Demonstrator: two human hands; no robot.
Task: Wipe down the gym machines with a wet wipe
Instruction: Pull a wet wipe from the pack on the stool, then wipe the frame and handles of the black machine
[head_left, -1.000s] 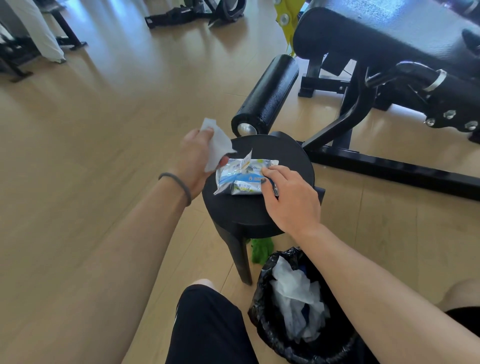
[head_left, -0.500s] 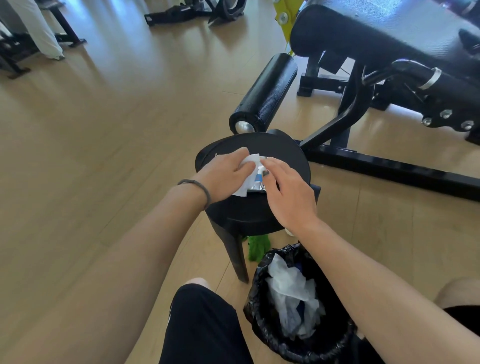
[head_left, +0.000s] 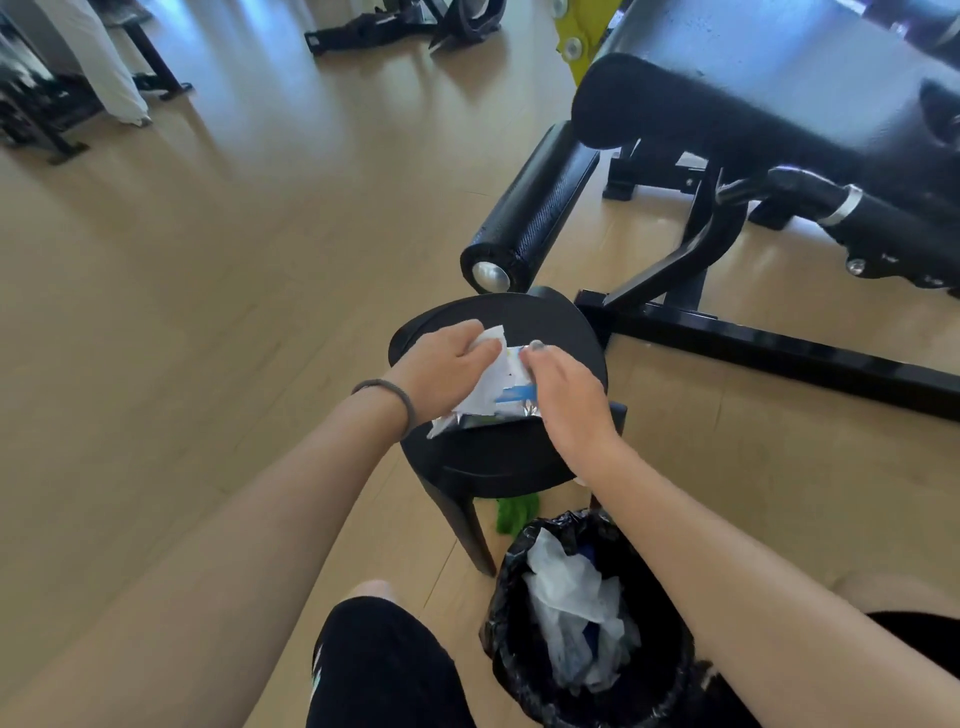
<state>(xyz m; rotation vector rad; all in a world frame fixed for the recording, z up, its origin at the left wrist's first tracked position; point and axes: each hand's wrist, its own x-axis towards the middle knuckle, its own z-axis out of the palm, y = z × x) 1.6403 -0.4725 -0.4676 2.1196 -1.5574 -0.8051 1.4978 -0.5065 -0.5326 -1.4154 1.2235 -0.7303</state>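
Drawing a wet wipe (head_left: 491, 364) from the pack (head_left: 506, 408) on the stool (head_left: 561, 322): left hand (head_left: 441, 371) pinching wipe, right hand (head_left: 563, 389) fingers flat on pack; used wipes binned (head_left: 576, 613), gym machine (head_left: 779, 104) wiping seemingly unfinished.

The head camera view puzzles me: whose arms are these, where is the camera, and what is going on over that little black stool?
No robot here: a person wears a camera on the head, looking down at their own arms. The left hand, with a hair tie on its wrist, holds a white wet wipe. The right hand rests on a foil wipe packet lying on a round black stool. How the right fingers grip it is hidden. Below is a bin with a black bag holding used wipes. Beyond the stool stands a black padded gym machine with a foam roller.
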